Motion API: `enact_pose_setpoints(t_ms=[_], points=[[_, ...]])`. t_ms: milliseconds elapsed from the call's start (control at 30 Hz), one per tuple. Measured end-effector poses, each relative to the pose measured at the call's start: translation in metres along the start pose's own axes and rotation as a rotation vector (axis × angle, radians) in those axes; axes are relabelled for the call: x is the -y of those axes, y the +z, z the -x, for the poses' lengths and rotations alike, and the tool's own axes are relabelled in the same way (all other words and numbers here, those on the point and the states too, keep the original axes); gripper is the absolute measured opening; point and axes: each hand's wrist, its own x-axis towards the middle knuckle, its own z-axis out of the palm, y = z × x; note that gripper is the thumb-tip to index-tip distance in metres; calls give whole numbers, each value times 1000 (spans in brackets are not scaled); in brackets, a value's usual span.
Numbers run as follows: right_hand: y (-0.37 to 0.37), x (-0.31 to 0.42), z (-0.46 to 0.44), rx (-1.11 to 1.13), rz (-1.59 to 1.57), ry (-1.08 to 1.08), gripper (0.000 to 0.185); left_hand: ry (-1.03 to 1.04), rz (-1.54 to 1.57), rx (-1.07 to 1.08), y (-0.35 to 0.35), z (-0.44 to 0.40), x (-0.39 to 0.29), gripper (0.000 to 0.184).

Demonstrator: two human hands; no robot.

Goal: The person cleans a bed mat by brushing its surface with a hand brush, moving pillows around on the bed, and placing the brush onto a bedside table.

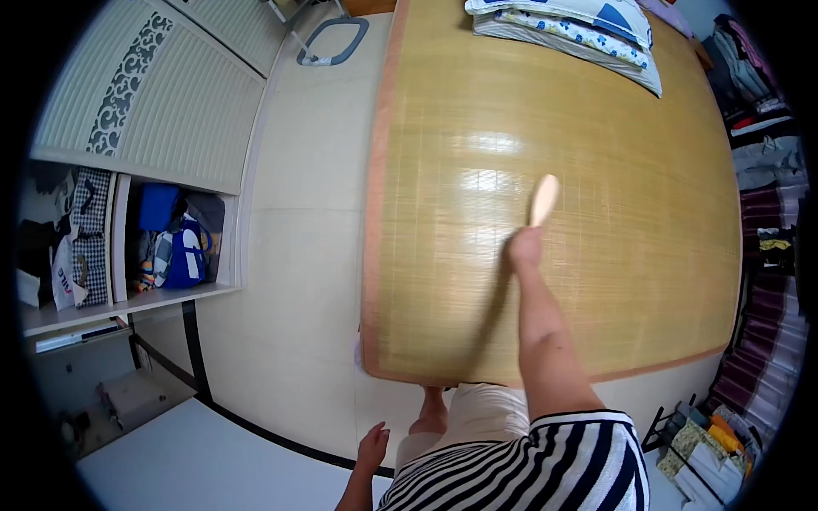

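My right hand (pixel 526 247) reaches out over the bed and is closed round the handle of a pale, oval-headed brush (pixel 545 198). The brush head points away from me, and its underside is hidden. Beneath it lies a yellow-green bamboo mat (pixel 452 281) with a brown border, on which my arm casts a long shadow. I cannot tell whether the brush touches the mat. Low at my left side, my left hand (pixel 373 447) hangs with fingers apart and holds nothing.
Folded bedding (pixel 571 34) is stacked at the bed's far end. A louvred wardrobe (pixel 187 111) with bags on its open shelf stands to the left, across the tiled floor (pixel 298 255). Hanging clothes (pixel 767 162) line the right side. A white surface (pixel 213 460) is at lower left.
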Motion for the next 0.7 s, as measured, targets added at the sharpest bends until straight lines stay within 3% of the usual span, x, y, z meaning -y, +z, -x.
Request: enact_pose_setpoints(t_ms=[167,300,367,400,467,600,700], points=[[108,85,103,343,38,-350,45,-48,-25,-34,8,15,14,38],[116,159,151,590,93,-507,37,-89,-45,-28,10,23,8,40],[114,175,157,664,150,-831,37,-79,-36,-49,9,21,14,40],[111,175,153,664,149,-833,37,-78,-41,-47,5,22,8,40],[95,170,133,548,7,-751,37,-70,-44,-51,2,17,6,40],[26,136,61,268,-134,-386,44,-28,35,-64,4,9,17,40],[-13,84,-7,-140,-152,-403,53,-44,-18,-41,7,5,16,39]])
